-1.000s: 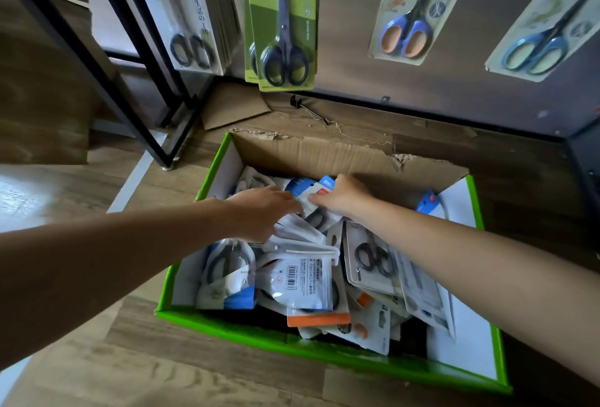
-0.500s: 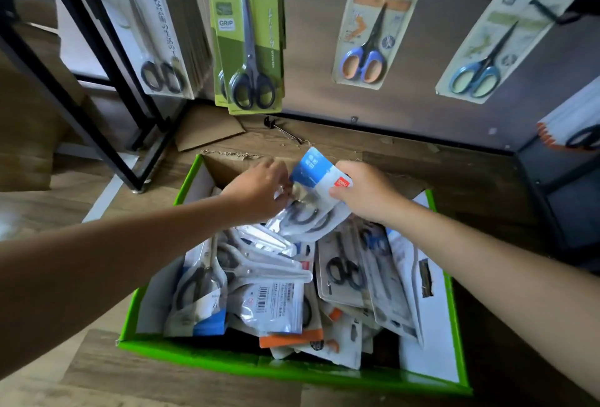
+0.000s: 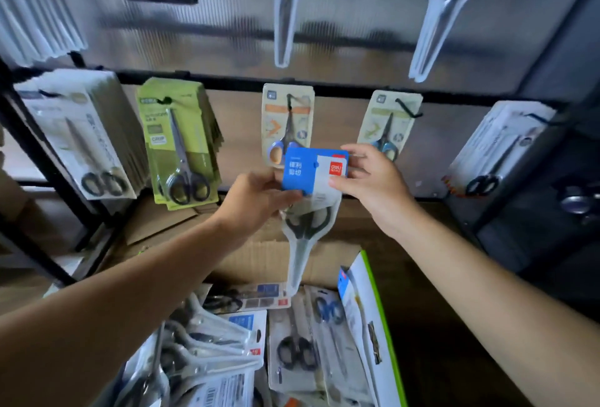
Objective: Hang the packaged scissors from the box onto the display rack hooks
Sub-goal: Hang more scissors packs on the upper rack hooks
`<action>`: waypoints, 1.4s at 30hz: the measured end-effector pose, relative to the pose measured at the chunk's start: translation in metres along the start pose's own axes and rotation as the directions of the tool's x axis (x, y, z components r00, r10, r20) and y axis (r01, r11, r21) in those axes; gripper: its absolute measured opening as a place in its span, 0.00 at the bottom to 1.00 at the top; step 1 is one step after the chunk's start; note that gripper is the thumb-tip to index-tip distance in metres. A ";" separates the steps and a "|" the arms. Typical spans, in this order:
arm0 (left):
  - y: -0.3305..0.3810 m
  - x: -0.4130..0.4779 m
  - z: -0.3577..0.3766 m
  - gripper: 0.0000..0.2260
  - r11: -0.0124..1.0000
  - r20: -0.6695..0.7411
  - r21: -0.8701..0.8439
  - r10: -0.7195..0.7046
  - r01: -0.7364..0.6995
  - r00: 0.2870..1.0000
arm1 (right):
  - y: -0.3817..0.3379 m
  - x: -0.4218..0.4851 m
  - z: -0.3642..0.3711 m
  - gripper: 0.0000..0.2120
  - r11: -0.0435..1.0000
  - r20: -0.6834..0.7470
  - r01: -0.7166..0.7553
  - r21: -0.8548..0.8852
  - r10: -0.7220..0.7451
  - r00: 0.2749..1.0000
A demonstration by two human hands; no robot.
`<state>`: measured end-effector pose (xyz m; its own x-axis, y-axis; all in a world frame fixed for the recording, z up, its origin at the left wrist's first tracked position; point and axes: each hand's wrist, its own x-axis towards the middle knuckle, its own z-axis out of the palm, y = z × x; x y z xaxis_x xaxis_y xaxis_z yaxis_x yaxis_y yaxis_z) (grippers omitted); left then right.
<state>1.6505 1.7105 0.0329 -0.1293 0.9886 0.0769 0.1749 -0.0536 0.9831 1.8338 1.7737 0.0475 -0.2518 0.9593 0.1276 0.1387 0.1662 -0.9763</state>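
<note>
A packaged pair of scissors [image 3: 306,198] with a blue and white header card hangs point-down in the air above the box. My left hand [image 3: 256,202] pinches the card's lower left corner. My right hand [image 3: 367,179] holds its right edge between thumb and fingers. Below, the green-edged cardboard box [image 3: 373,302] holds several more scissor packs [image 3: 292,351]. Behind the held pack, the rack's black rail [image 3: 227,78] carries hooks [image 3: 407,107] with hung scissor packs.
Stacks of packs hang at left: a white one [image 3: 84,140] and a green one [image 3: 178,143]. Single packs [image 3: 287,120] hang at centre, another stack [image 3: 496,150] at right. Clear blister scissors [image 3: 285,7] hang on the upper row. A black frame post [image 3: 42,159] stands at left.
Both hands have lifted the blue-carded pack out of the box and up in front of the lower rail. The camera has tilted upward, showing more of the rack.
</note>
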 end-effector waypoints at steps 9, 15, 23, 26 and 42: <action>0.045 0.022 0.027 0.12 0.997 -0.051 -0.027 0.074 -0.076 0.996 | -0.029 0.007 -0.025 0.15 0.987 -0.064 0.075 -0.144 -0.085 0.994; 0.091 0.041 0.038 0.08 0.989 -0.049 -0.065 0.133 -0.136 0.990 | -0.063 0.018 -0.042 0.09 0.979 -0.103 0.152 -0.134 -0.167 0.981; 0.134 0.056 0.058 0.07 0.955 -0.132 -0.164 0.226 -0.246 0.965 | -0.092 0.031 -0.064 0.09 0.968 -0.210 0.234 -0.094 -0.249 0.945; 0.144 0.061 0.060 0.11 0.950 -0.142 -0.161 0.247 -0.268 0.959 | -0.098 0.036 -0.068 0.10 0.966 -0.276 0.243 -0.084 -0.257 0.926; 0.188 0.068 0.061 0.08 0.926 -0.130 -0.254 0.254 -0.280 0.958 | -0.141 0.051 -0.096 0.13 0.956 -0.458 0.292 -0.028 -0.272 0.846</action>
<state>1.7341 1.7763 0.2128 -0.2067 0.9154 0.3455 -0.0500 -0.3625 0.9306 1.8937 1.8209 0.2085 0.1882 0.8711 0.4535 0.0854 0.4455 -0.8912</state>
